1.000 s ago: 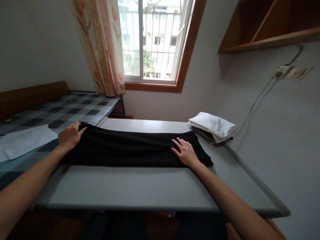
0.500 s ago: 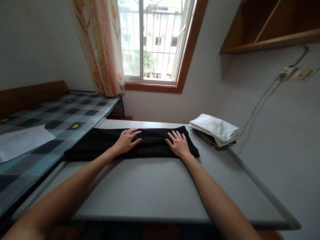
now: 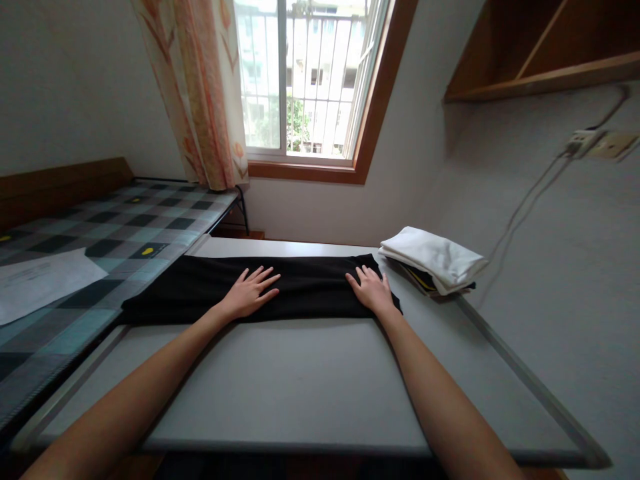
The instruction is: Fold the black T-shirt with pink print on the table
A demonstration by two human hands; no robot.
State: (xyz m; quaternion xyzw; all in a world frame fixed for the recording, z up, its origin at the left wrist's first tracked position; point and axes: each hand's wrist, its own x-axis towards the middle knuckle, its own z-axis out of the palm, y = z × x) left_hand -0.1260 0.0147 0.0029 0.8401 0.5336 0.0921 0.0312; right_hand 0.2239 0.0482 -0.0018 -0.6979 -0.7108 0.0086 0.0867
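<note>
A long black folded garment [image 3: 310,290] lies crosswise on the white table [image 3: 295,387], its left end reaching to the bed's edge. I cannot tell what kind of garment it is. My left hand [image 3: 249,293] rests flat on its middle-left part with the fingers spread. Near the right end of the cloth, my right hand [image 3: 371,290] lies palm down, fingers apart. Neither hand grips the fabric.
A stack of folded clothes [image 3: 433,260], white on top, sits at the table's far right. To the left stands a bed with a checked mattress [image 3: 110,233] and a paper sheet [image 3: 45,280]. A wooden shelf [image 3: 545,80] hangs on the right wall above a socket [image 3: 585,143].
My right hand has slid to the right and slightly down along the black cloth. My left hand has shifted slightly toward me, and its fingers are more spread.
</note>
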